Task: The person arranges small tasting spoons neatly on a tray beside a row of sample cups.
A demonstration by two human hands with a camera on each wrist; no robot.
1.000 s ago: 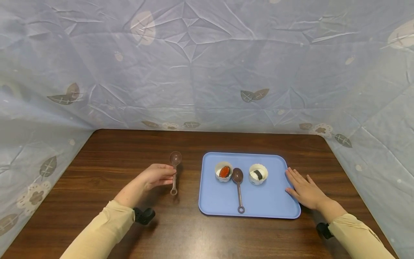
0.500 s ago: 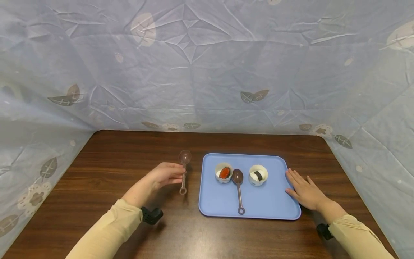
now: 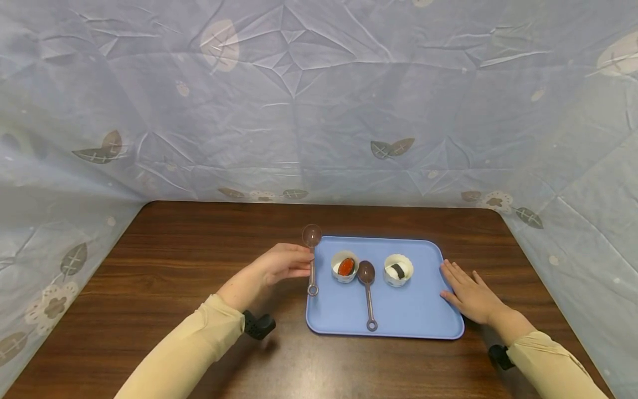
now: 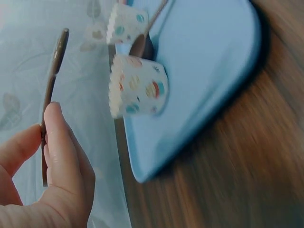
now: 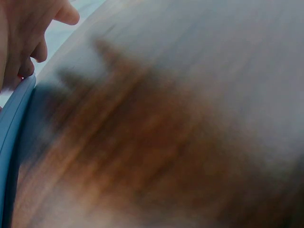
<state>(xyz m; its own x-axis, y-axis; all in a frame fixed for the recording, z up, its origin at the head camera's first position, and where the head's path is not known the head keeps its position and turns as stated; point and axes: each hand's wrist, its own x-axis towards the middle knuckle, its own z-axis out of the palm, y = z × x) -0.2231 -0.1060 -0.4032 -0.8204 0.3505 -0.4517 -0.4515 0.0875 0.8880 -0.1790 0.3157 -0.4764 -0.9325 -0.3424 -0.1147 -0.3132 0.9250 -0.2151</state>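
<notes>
Nearest us, two pale yellow sleeves (image 3: 184,349) come in from the bottom edge, each with a black wrist device (image 3: 259,326) at the cuff; beyond the right cuff, the right hand (image 3: 471,296) lies with fingers extended and gripping nothing, its fingertips at the right rim of the blue tray (image 3: 418,310); beyond the left cuff, the left hand (image 3: 279,266) pinches the handle of a brown spoon (image 3: 312,268) between thumb and fingers; we see this spoon over the tray's left edge in the head view, ring end toward us, bowl away, and the left wrist view shows it raised clear of the tray.

On the tray we note a second spoon (image 3: 368,284), lying lengthwise between two paper cups; the left cup (image 3: 344,277) holds a red-topped piece (image 3: 346,266), the right cup (image 3: 396,281) a white piece with a black band (image 3: 397,270); under all this we record a dark wood-grain table (image 3: 224,227); farthest off, a creased grey-blue cloth (image 3: 319,111) printed with leaves and flowers hangs behind.
</notes>
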